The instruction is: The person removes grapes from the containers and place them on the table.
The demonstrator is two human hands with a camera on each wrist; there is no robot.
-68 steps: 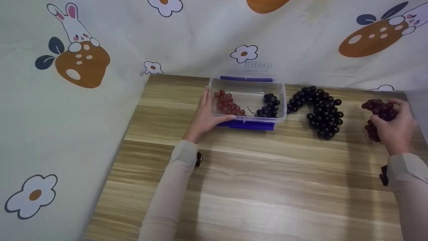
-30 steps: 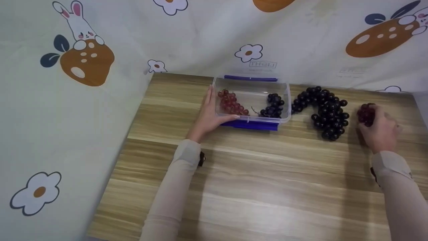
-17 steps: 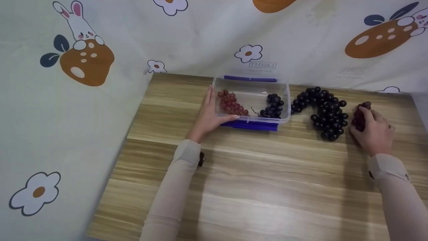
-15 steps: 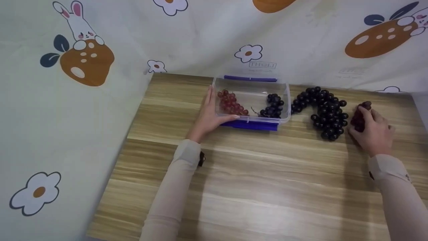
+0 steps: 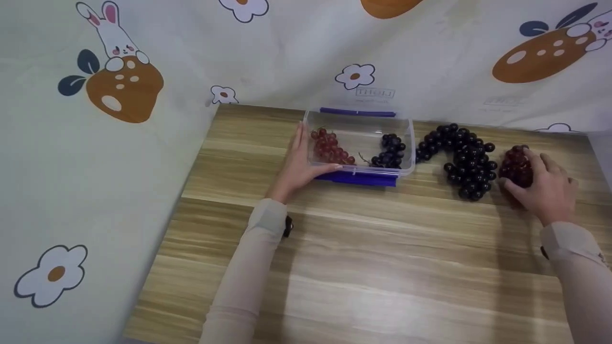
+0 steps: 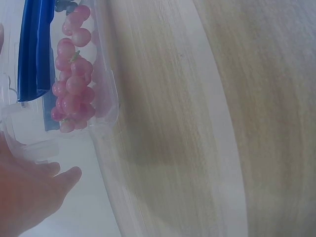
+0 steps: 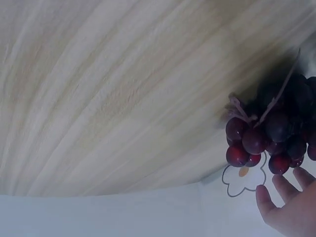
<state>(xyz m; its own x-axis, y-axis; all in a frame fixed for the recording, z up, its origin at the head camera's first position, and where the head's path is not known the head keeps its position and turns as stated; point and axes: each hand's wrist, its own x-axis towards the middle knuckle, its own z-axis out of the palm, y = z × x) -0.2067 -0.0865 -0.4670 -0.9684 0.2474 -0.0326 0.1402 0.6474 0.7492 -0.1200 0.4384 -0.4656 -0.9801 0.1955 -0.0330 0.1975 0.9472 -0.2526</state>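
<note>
Against the left side of a clear plastic food container (image 5: 411, 148) lies my left hand (image 5: 295, 171), fingers straight along the wall and thumb over the front rim. Inside are a bunch of light red grapes (image 5: 330, 147) at the left and a small bunch of dark grapes (image 5: 389, 152) at the right. My right hand (image 5: 552, 191) is spread beside a dark red bunch of grapes (image 5: 515, 166) on the table. In the right wrist view, its fingers (image 7: 284, 188) are loosely extended close to that bunch; any contact is hard to tell.
A large bunch of black grapes (image 5: 471, 162) lies between the container and the dark red bunch. Blue latches hang open at the container's front (image 5: 356, 179) and back. A patterned cloth (image 5: 282, 52) borders the wooden table (image 5: 373, 248) behind and at left.
My right hand has carried the dark red grapes left, set them beside the black bunch, then loosened its fingers and drawn slightly right. The left hand stays at the container.
</note>
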